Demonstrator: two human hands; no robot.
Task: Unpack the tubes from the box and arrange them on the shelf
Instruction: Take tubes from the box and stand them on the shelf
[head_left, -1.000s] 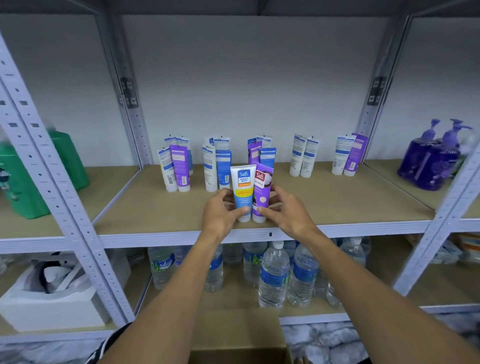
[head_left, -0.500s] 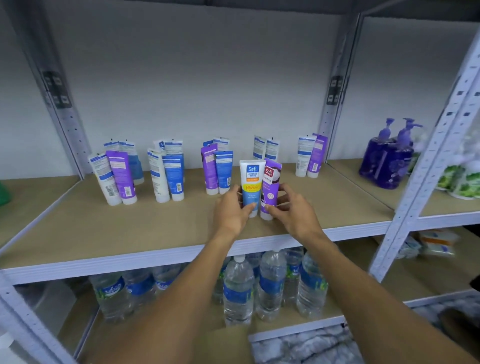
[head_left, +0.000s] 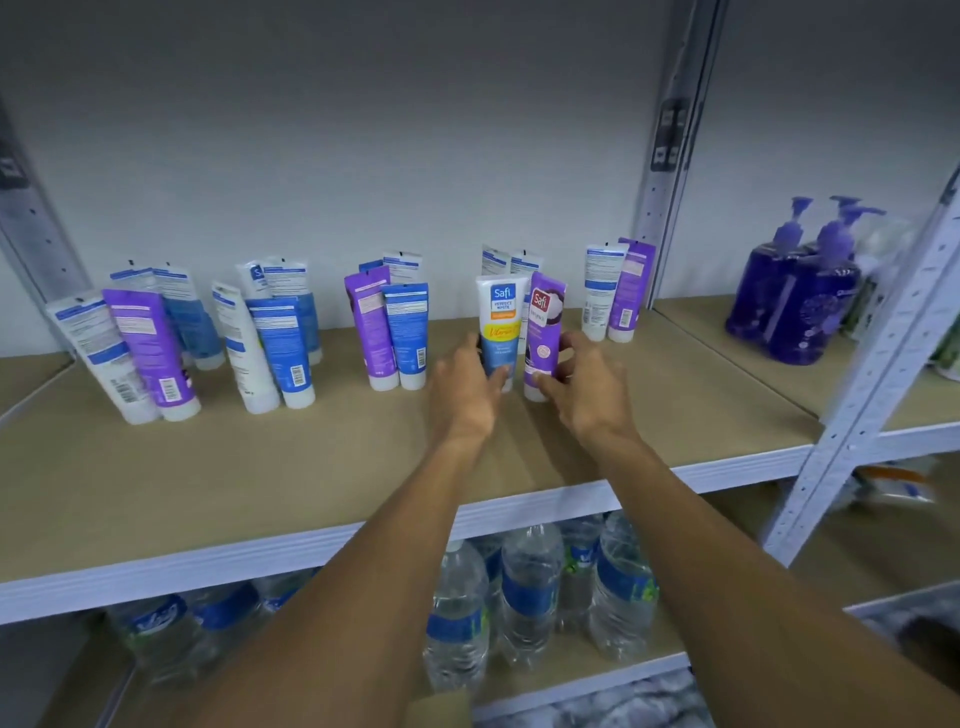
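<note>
Two tubes stand cap-down on the tan shelf, fronts toward me: a white and blue tube and a purple tube to its right. My left hand grips the lower part of the white and blue tube. My right hand pinches the purple tube near its cap. Behind and to the left, several pairs of tubes stand leaning together with their backs facing me. One more pair stands at the back right. The box is only a cardboard corner at the bottom edge.
Purple pump bottles stand on the neighbouring shelf to the right, behind a perforated white upright. Water bottles fill the shelf below. A grey wall backs the shelf.
The view has swung right and nearer, so the tube rows sit further left. Both hands stay on the same two tubes, which now stand slightly further back on the shelf.
</note>
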